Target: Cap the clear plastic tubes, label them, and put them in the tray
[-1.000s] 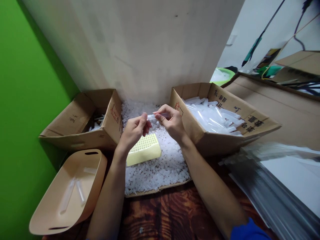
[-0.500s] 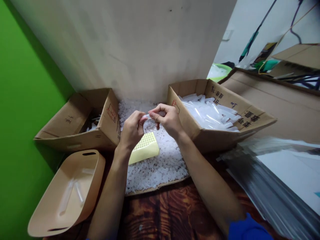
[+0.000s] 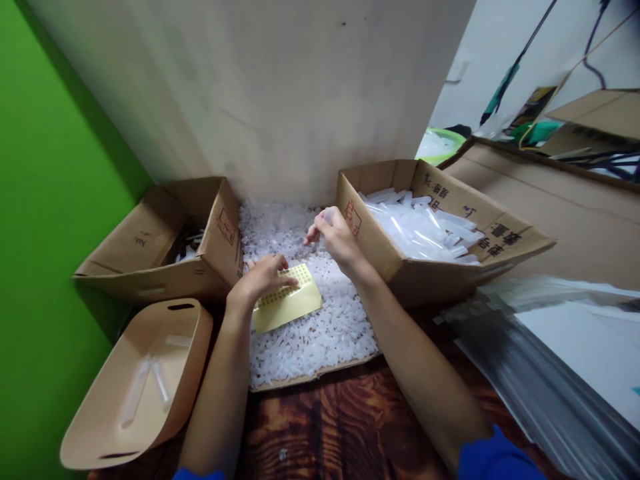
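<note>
Our left hand [image 3: 263,279], thumb and fingers parted, is over the yellow dotted sheet [image 3: 293,309]; whether it touches, we cannot tell. Beyond the sheet and rightward, our right hand [image 3: 334,235] has its grip closed around a clear tube [image 3: 329,215], mostly hidden.

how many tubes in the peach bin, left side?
3. In the peach bin: a long tube at left, a second tube right of it, a third tube toward the far right. Its right wall may hide more.
</note>
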A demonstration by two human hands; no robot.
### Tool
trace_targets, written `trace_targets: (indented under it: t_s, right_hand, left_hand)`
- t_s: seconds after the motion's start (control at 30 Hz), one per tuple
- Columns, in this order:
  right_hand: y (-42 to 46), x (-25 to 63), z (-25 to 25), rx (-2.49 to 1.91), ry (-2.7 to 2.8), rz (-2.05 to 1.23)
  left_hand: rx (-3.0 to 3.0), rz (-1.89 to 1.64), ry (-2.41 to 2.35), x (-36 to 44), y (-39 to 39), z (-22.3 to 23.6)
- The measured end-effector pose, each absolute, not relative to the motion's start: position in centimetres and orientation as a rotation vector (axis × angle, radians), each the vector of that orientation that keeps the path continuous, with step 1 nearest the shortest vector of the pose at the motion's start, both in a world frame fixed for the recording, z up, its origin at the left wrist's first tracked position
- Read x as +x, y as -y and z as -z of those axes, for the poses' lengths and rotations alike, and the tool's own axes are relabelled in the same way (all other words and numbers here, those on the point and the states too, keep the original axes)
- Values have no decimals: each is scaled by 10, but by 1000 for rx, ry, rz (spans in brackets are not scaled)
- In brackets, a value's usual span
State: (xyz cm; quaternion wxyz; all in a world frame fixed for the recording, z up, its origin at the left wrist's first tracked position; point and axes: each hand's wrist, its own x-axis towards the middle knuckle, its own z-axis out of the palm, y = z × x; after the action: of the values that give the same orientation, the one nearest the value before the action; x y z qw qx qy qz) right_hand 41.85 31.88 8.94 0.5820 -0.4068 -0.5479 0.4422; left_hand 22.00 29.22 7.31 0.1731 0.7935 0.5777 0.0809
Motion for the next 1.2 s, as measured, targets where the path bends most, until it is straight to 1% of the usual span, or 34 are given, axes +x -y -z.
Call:
trace_targets:
  t_s: [0.23, 0.4, 0.47, 0.6, 0.67, 0.73, 0.8, 0.87, 0.93, 1.2]
  right_hand:
    - [-316, 423, -85, -1117, 1487, -958]
    - [-309, 427, -92, -1199, 1598, -938]
    - [-304, 428, -96, -1206, 1660, -1028]
    - [-294, 427, -104, -1044, 1719, -1493]
    - [-291, 424, -107, -925, 1637, -1609]
    - [-290, 423, -109, -852, 1547, -1591]
    - [-291, 423, -110, -811, 1480, -1525]
    - [-292, 424, -111, -772, 1442, -1469]
    - [-294, 426, -110, -734, 1451, -1420]
    - [-300, 423, -106, -712, 1586, -1198]
  left_hand:
    - [2237, -334, -1627, 223, -291, -71]
    - [2232, -563, -1540, 218, -292, -91]
    - [2220, -699, -1522, 212, -290, -103]
    - [2201, -965, -1553, 205, -286, -118]
    - [2220, -1147, -1589, 207, -284, -123]
    - [2313, -1370, -1539, 211, -282, -127]
    - [2443, -1477, -1334, 215, -279, -132]
    - [2480, -1415, -1109, 218, -275, -135]
    - [2420, -1365, -1015, 221, -272, -136]
    - [2098, -1403, -1141, 229, -267, -132]
